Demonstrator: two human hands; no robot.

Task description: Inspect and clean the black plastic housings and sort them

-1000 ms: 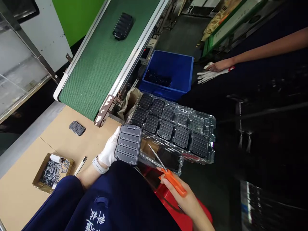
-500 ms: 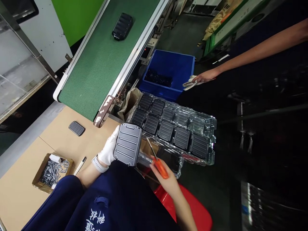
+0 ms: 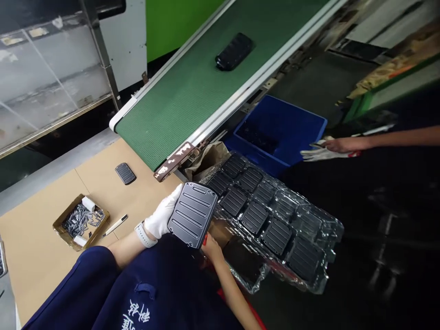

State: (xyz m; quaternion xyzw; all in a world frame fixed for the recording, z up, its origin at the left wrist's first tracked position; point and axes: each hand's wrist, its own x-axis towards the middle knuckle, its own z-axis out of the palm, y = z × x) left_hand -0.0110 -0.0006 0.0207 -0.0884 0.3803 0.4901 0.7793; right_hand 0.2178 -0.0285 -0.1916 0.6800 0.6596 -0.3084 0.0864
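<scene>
My left hand (image 3: pixel 161 220), in a white glove, grips a dark grey ribbed plastic panel (image 3: pixel 193 213) by its left side, face up and tilted. At the panel's lower right edge is my bare right hand (image 3: pixel 212 250), closed on a screwdriver with an orange-red handle (image 3: pixel 205 239). The panel hides the screwdriver's shaft and part of the right fingers. A clear plastic tray (image 3: pixel 332 238) to the right holds several similar dark panels in its pockets. Another small ribbed panel (image 3: pixel 125 173) lies on the tan table (image 3: pixel 103 178).
A green conveyor belt (image 3: pixel 178 110) carries a black part (image 3: pixel 234 51). On the table are a cardboard box (image 3: pixel 58 228) of small grey pieces and a white pen-like tool (image 3: pixel 116 225). A co-worker's hand (image 3: pixel 340 145) holds a white glove near a blue bin (image 3: pixel 302 123).
My right hand has moved left with the screwdriver, from beside the panel to behind its lower right edge. The panel is more tilted. The view has turned, shifting the surroundings rightward.
</scene>
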